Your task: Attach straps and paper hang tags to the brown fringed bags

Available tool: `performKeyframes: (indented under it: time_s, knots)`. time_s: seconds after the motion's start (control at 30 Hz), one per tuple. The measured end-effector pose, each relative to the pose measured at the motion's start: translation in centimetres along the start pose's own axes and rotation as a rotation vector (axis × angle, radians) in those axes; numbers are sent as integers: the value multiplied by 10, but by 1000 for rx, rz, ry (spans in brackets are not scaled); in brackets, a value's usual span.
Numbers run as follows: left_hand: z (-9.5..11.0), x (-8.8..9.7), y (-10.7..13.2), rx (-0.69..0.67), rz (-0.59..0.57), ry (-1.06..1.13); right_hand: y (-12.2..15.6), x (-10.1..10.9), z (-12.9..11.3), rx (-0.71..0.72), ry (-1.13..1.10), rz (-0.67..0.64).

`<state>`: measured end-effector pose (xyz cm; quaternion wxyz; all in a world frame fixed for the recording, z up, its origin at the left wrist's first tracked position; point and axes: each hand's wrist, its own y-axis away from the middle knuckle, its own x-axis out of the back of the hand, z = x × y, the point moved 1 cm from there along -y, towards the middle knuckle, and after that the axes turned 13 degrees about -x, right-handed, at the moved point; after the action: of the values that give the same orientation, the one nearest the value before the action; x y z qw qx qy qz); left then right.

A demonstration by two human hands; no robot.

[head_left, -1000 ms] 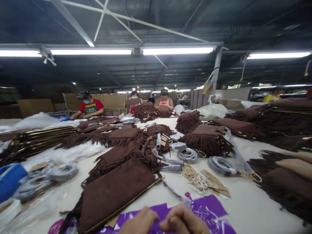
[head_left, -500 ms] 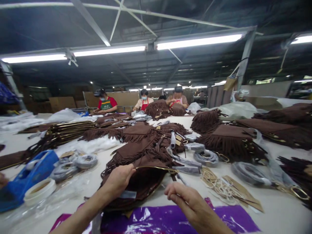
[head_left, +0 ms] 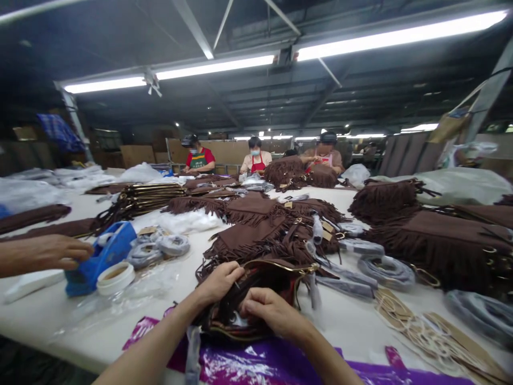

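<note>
A brown suede fringed bag (head_left: 276, 272) with a gold zip edge lies open-mouthed in front of me on the white table (head_left: 352, 321). My left hand (head_left: 218, 280) grips the bag's near left rim, fingers curled over it. My right hand (head_left: 268, 310) is closed at the bag's mouth, fingers tucked into the opening on something small and pale that I cannot name. A purple plastic sheet (head_left: 256, 363) lies under my forearms.
More brown fringed bags (head_left: 436, 240) are piled across the table, with wrapped grey straps (head_left: 387, 270), paper tags with strings (head_left: 436, 334), a tape roll (head_left: 116, 275) and a blue tape dispenser (head_left: 102, 256). Another person's hand (head_left: 44, 251) reaches in at left. Three workers sit at the far end.
My right hand has moved from the table in front of the bag into its mouth. The bag's opening is lifted wider. The view has swung left, showing another person's hand.
</note>
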<state>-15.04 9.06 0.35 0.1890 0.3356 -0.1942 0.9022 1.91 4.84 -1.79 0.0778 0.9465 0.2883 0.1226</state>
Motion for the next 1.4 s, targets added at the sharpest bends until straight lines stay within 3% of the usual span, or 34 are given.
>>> performKeyframes:
  time_s: [0.2, 0.3, 0.43, 0.53, 0.63, 0.77, 1.03, 1.13, 1.27, 1.4]
  knots:
    - [16, 24, 42, -8, -245, 8, 0, 4, 7, -60, -108, -46]
    - [7, 25, 46, 122, -186, 264, 0, 2, 8, -14, 3, 14]
    - [-11, 22, 44, 277, -73, 564, 1, 0, 6, 106, 347, 228]
    - [-17, 21, 44, 356, -4, 782, 1, -1, 5, 104, 439, 250]
    - [-22, 19, 44, 364, 12, 855, -1, -2, 5, 120, 447, 263]
    - [-29, 16, 44, 352, 41, 888, -8, -10, 4, 146, 424, 276]
    - [-26, 13, 46, 302, 108, 887, -29, -33, -5, 139, 139, 293]
    - [-26, 10, 45, 286, 151, 827, -30, -38, -7, 176, 153, 284]
    - [-22, 5, 43, 233, 216, 690, -29, -45, -10, 224, 264, 376]
    - [-21, 5, 41, 180, 248, 568, -29, -55, -7, 285, 396, 588]
